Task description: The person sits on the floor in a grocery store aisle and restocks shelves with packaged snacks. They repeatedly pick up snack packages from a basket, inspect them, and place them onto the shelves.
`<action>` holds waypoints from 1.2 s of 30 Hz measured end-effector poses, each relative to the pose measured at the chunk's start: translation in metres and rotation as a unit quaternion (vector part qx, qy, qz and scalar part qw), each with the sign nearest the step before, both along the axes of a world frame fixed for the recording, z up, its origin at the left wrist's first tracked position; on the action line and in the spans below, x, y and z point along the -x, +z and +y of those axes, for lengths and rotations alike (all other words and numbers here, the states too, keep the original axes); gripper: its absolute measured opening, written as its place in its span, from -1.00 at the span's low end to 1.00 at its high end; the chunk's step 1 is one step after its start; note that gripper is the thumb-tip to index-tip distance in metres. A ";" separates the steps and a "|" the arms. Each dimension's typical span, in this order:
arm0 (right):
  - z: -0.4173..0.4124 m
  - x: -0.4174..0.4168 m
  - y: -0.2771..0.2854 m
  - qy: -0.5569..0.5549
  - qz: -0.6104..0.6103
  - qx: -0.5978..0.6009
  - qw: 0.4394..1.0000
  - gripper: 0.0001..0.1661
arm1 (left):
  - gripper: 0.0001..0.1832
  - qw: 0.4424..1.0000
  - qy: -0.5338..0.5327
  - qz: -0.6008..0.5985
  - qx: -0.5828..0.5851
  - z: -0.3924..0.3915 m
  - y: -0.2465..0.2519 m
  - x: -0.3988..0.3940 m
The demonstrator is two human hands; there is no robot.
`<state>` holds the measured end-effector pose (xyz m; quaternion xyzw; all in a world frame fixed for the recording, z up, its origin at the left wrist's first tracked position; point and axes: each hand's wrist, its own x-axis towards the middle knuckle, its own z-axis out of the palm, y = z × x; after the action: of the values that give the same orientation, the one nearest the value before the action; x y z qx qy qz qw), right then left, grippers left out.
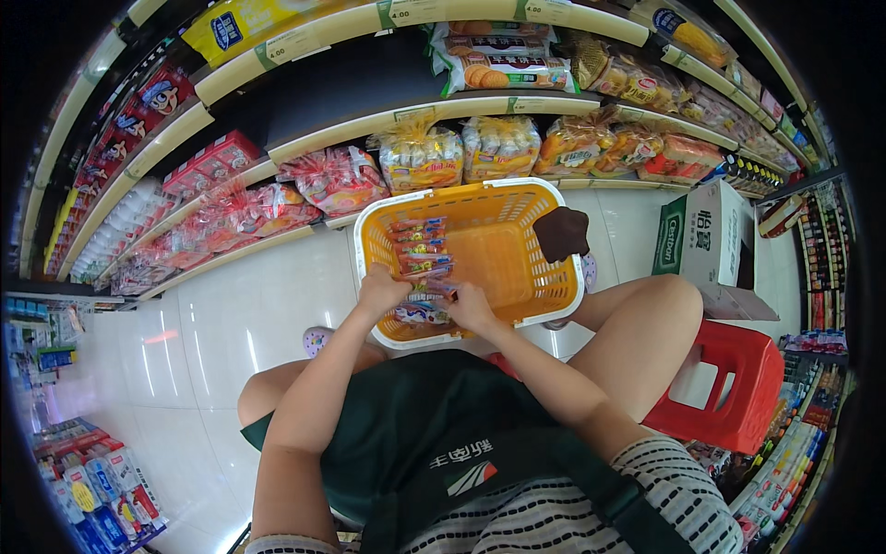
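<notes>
A yellow plastic shopping basket [495, 242] with a white rim stands on the floor before me. Small wrapped snack packets [421, 248] are lined up in a column along its left side. My left hand [383, 292] reaches over the near left rim and pinches the left end of one snack packet [435, 284] low in that column. The other end of this packet is between the fingers of my right hand [473, 307], inside the basket near its front wall. More packets [422, 314] lie just below my hands. A dark brown cloth [562, 234] hangs over the right rim.
Shelves [443, 118] with bagged bread [421, 158] and packs of biscuits [509, 72] curve around the far side. An opened cardboard carton [713, 242] stands on the right, beyond a red plastic stool [734, 388]. Boxed goods [104, 485] are stacked at the lower left.
</notes>
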<state>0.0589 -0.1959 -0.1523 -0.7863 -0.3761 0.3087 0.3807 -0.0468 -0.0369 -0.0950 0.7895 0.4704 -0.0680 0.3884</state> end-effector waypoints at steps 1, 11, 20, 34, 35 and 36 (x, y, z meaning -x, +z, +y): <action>-0.002 0.002 -0.008 -0.007 -0.035 -0.011 0.999 -0.61 | -0.50 0.998 0.013 0.006 -0.059 -0.004 -0.002 0.001; -0.001 -0.009 -0.061 0.029 -0.072 0.170 0.982 -0.76 | -0.58 0.928 -0.292 0.083 -0.218 -0.028 -0.066 -0.001; -0.005 -0.141 0.085 0.205 -0.193 0.055 0.958 -0.61 | -0.52 0.942 -0.297 0.111 -0.113 -0.028 0.023 -0.087; 0.007 -0.289 0.191 -0.075 -0.144 -0.159 0.974 -0.41 | -0.40 0.941 0.097 -0.172 -0.274 0.067 0.145 -0.262; 0.011 -0.299 0.189 -0.087 -0.131 -0.139 0.978 -0.37 | -0.35 0.954 0.101 -0.125 -0.252 0.070 0.149 -0.268; 0.014 -0.310 0.187 -0.102 -0.119 -0.118 0.981 -0.33 | -0.29 0.965 0.102 -0.078 -0.227 0.072 0.151 -0.274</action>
<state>0.3691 -0.1822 0.0351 -0.8015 -0.3702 0.1259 0.4525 0.2271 0.0349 0.0560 0.8075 0.5200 0.1422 0.2395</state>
